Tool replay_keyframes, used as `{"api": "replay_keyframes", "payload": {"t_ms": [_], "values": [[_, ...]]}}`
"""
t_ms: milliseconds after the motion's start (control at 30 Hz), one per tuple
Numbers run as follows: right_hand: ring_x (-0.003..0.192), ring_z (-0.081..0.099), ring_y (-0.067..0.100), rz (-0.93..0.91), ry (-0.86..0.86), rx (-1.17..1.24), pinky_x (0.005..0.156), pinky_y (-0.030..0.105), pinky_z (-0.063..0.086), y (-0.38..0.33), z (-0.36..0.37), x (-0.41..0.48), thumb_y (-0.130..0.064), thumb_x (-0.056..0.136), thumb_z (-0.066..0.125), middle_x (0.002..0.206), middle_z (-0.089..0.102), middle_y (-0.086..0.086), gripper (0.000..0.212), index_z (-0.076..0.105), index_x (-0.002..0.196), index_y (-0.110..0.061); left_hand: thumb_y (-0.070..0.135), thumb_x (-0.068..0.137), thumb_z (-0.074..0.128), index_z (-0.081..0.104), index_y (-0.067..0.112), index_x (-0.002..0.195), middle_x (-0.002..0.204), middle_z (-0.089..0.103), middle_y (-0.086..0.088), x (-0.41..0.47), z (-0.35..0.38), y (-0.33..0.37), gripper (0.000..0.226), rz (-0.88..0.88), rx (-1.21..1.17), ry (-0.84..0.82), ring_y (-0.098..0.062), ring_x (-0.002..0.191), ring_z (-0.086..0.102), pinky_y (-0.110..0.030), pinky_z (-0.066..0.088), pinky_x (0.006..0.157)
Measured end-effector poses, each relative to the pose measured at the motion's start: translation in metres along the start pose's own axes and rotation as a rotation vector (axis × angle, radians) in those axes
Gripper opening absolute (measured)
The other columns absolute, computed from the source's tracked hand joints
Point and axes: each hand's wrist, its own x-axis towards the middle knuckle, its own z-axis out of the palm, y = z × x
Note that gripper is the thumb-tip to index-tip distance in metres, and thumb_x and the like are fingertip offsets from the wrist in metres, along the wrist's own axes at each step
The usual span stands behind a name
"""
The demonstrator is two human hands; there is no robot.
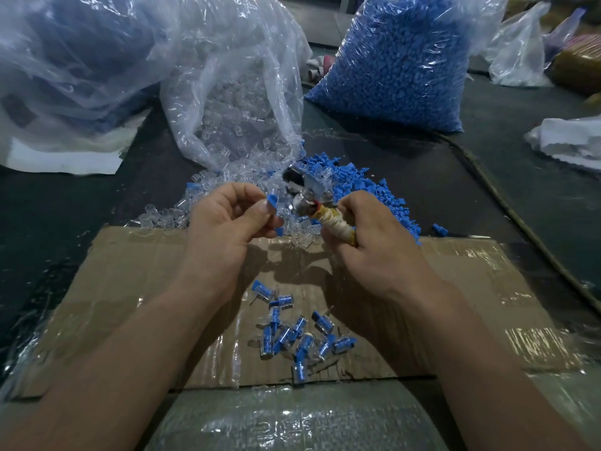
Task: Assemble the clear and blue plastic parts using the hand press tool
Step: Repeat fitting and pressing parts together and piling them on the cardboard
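My left hand [227,219] pinches a small blue plastic part [272,203] between thumb and fingers. My right hand [367,236] grips the hand press tool [312,203] by its tape-wrapped handle, metal head pointing up and left toward the blue part. A clear part seems to sit at the tool's head. Behind the hands lie a heap of loose clear parts [221,196] and a heap of loose blue parts [354,183]. Several assembled clear-and-blue pieces [292,333] lie on the cardboard below my hands.
A flattened cardboard sheet [136,288] with tape covers the dark table. An open clear bag [234,92] spills clear parts. A full bag of blue parts [400,63] stands at the back right. More plastic bags [65,60] sit left and far right. A cable [507,203] runs along the right.
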Motion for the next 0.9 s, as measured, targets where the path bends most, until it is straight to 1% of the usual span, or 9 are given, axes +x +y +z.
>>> {"api": "replay_keyframes", "payload": {"t_ms": [67, 167, 267, 333, 467, 600, 733, 800, 900], "values": [[0.075, 0.033, 0.01, -0.017, -0.015, -0.009, 0.059, 0.025, 0.02, -0.0012, 0.0021, -0.0008, -0.037, 0.086, 0.053, 0.085, 0.036, -0.007, 0.022, 0.038, 0.093, -0.022, -0.004, 0.085, 0.051, 0.056, 0.01, 0.081, 0.072, 0.061, -0.003, -0.0006, 0.0008, 0.0012, 0.015, 0.012, 0.008, 0.005, -0.007, 0.062, 0.062, -0.015, 0.05, 0.059], [0.077, 0.03, 0.009, -0.037, -0.039, -0.031, 0.06, 0.024, 0.02, -0.0016, 0.0037, -0.0011, -0.037, 0.087, 0.053, 0.089, 0.036, -0.006, 0.023, 0.037, 0.095, -0.023, -0.005, 0.083, 0.052, 0.056, 0.01, 0.079, 0.068, 0.062, 0.0, -0.0001, 0.0017, 0.0028, 0.016, 0.025, -0.014, 0.012, -0.007, 0.06, 0.061, -0.015, 0.05, 0.058], [0.075, 0.026, 0.006, -0.045, -0.054, -0.049, 0.06, 0.011, 0.023, -0.0018, 0.0041, -0.0008, -0.038, 0.087, 0.052, 0.09, 0.035, -0.007, 0.024, 0.035, 0.096, -0.025, -0.005, 0.083, 0.052, 0.057, 0.011, 0.079, 0.066, 0.063, 0.002, -0.0008, 0.0021, 0.0035, 0.017, 0.023, -0.017, 0.012, -0.007, 0.059, 0.061, -0.015, 0.05, 0.057], [0.074, 0.026, 0.005, -0.041, -0.061, -0.055, 0.06, 0.01, 0.022, -0.0023, 0.004, -0.0006, -0.038, 0.087, 0.052, 0.091, 0.035, -0.008, 0.024, 0.035, 0.096, -0.025, -0.005, 0.084, 0.053, 0.057, 0.01, 0.079, 0.068, 0.062, -0.001, -0.0011, 0.0023, 0.0037, 0.016, 0.018, -0.008, 0.015, -0.007, 0.06, 0.061, -0.015, 0.05, 0.057], [0.075, 0.025, 0.005, -0.047, -0.071, -0.06, 0.06, 0.011, 0.022, -0.0029, 0.0031, -0.001, -0.037, 0.088, 0.051, 0.09, 0.035, -0.008, 0.022, 0.034, 0.095, -0.026, -0.005, 0.084, 0.053, 0.057, 0.01, 0.08, 0.071, 0.061, -0.004, -0.0018, 0.0038, 0.005, 0.016, -0.005, 0.01, 0.013, -0.008, 0.061, 0.061, -0.017, 0.052, 0.059], [0.081, 0.032, 0.009, -0.039, -0.111, -0.074, 0.062, 0.024, 0.022, -0.0051, 0.0044, 0.0, -0.037, 0.089, 0.052, 0.09, 0.037, -0.008, 0.022, 0.032, 0.094, -0.028, -0.004, 0.085, 0.052, 0.056, 0.009, 0.082, 0.074, 0.06, -0.007, -0.0042, 0.0059, 0.0069, 0.014, -0.005, 0.045, 0.02, -0.007, 0.06, 0.061, -0.016, 0.052, 0.058], [0.074, 0.035, 0.009, -0.04, -0.102, -0.087, 0.057, 0.016, 0.022, -0.006, 0.0057, 0.0019, -0.032, 0.087, 0.055, 0.08, 0.037, -0.01, 0.022, 0.034, 0.09, -0.027, -0.003, 0.086, 0.052, 0.055, 0.008, 0.082, 0.074, 0.06, -0.008, -0.006, 0.0074, 0.0092, 0.012, -0.004, 0.068, 0.03, -0.008, 0.059, 0.06, -0.016, 0.052, 0.057], [0.069, 0.036, 0.004, -0.038, -0.099, -0.078, 0.056, 0.016, 0.023, -0.0058, 0.0058, 0.0023, -0.029, 0.086, 0.058, 0.076, 0.036, -0.015, 0.022, 0.036, 0.087, -0.027, -0.002, 0.086, 0.052, 0.055, 0.009, 0.082, 0.074, 0.06, -0.008, -0.0068, 0.0073, 0.0098, 0.012, 0.0, 0.099, 0.032, -0.007, 0.059, 0.06, -0.016, 0.052, 0.056], [0.069, 0.036, -0.002, -0.033, -0.108, -0.063, 0.056, 0.018, 0.024, -0.0062, 0.0053, 0.0026, -0.027, 0.086, 0.058, 0.076, 0.038, -0.016, 0.021, 0.038, 0.086, -0.027, -0.002, 0.087, 0.051, 0.055, 0.01, 0.082, 0.076, 0.06, -0.008, -0.0079, 0.0069, 0.0104, 0.014, 0.012, 0.139, 0.032, -0.006, 0.059, 0.06, -0.015, 0.051, 0.056]]}}
